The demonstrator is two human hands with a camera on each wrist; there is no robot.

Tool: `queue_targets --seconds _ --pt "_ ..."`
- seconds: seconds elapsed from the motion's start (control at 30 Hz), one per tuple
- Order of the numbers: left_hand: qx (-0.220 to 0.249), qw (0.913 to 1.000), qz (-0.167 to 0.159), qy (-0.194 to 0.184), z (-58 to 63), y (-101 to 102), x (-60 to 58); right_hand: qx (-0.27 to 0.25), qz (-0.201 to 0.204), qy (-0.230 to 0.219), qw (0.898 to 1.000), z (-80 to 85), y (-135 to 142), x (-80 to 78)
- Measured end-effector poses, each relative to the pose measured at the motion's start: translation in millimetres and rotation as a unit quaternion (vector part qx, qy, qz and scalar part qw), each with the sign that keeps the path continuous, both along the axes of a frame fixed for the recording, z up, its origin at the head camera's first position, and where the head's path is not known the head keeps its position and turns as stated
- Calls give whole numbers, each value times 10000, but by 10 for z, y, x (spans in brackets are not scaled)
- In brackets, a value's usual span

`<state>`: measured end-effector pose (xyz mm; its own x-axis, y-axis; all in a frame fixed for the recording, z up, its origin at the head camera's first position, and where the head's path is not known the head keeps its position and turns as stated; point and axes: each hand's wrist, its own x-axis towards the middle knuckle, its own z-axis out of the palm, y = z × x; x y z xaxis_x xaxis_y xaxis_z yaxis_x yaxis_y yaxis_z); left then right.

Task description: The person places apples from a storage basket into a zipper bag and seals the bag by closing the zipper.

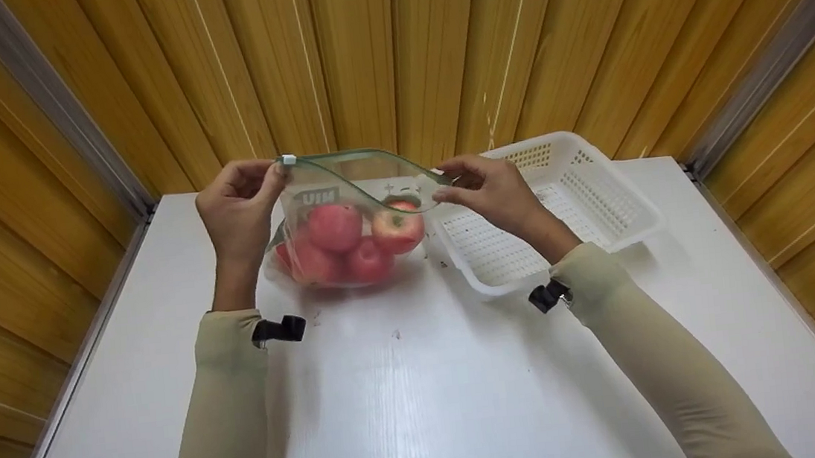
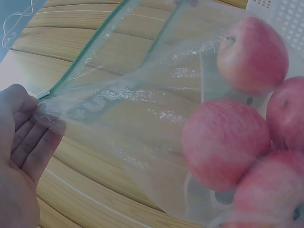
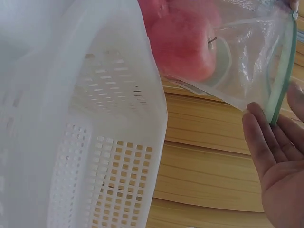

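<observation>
A clear zip bag [image 1: 294,217] with a green-edged mouth and a white slider [image 1: 289,159] stands on the table with several red apples [image 1: 335,228] inside. At the slider end, my left hand [image 1: 237,208] pinches the bag's top corner between thumb and fingers. My right hand [image 1: 489,187] holds the opposite end of the mouth, its fingers behind the green strip in the right wrist view. Between the hands the two green edges stand apart, so the mouth gapes. Through the film, the apples [image 2: 225,142] lie bunched at the bottom in the left wrist view.
A white perforated plastic basket [image 1: 621,193] stands right of the bag, partly beneath my right forearm. The white table [image 1: 380,411] backs onto a wood-panelled wall [image 1: 361,54], with more panels at both sides. Small dark specks lie on the tabletop near the bag.
</observation>
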<state>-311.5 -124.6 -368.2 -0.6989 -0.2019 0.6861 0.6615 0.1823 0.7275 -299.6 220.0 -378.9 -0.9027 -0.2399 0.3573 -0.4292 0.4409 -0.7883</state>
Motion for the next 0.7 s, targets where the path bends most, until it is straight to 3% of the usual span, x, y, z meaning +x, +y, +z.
queue_targets --seconds 0.17,0.33,0.5,0.63,0.7 --pt "226 9990 -128 -377 -58 -31 -35 278 272 31 9992 -22 -17 20" --pt "510 9940 -618 -751 -57 -90 -4 585 -123 340 9976 -57 29 27" --pt "354 9878 -1066 -1079 -49 -129 79 661 -497 287 9962 -52 78 30" --pt "206 9866 -1203 -1082 -111 -123 145 958 -556 229 9936 -37 64 50" --pt "143 9885 -1127 -996 -162 -114 182 1154 -515 415 9911 -25 8 73"
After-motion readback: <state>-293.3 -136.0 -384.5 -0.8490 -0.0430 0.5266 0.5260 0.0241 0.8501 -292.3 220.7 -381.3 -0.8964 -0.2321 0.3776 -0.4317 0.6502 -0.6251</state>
